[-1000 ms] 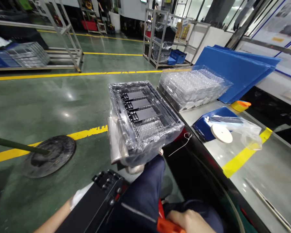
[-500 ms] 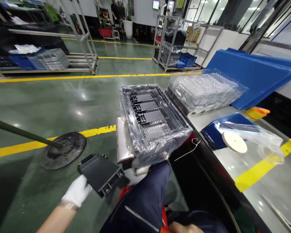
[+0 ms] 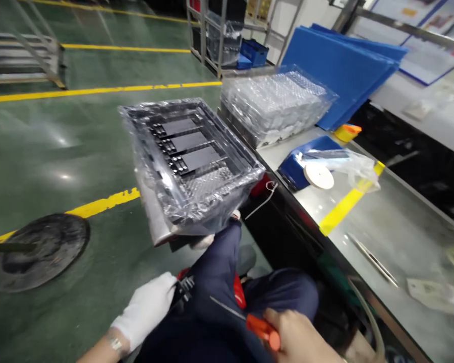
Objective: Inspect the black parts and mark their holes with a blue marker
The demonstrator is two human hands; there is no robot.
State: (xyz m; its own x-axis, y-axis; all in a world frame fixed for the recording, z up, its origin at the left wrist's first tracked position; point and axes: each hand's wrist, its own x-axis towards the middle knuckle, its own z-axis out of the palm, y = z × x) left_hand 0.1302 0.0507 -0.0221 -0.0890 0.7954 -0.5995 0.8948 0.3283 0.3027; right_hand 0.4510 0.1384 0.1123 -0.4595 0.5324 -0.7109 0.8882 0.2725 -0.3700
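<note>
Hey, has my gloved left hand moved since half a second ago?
Yes: judged against the round black stand base, the gloved left hand has moved rightward in the picture, away from it and toward the dark trousers.

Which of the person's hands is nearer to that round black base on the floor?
Left: the gloved left hand, holding a black part, is to the right of the round black base in the picture; the bare right hand, holding an orange-handled tool, is farther right.
</note>
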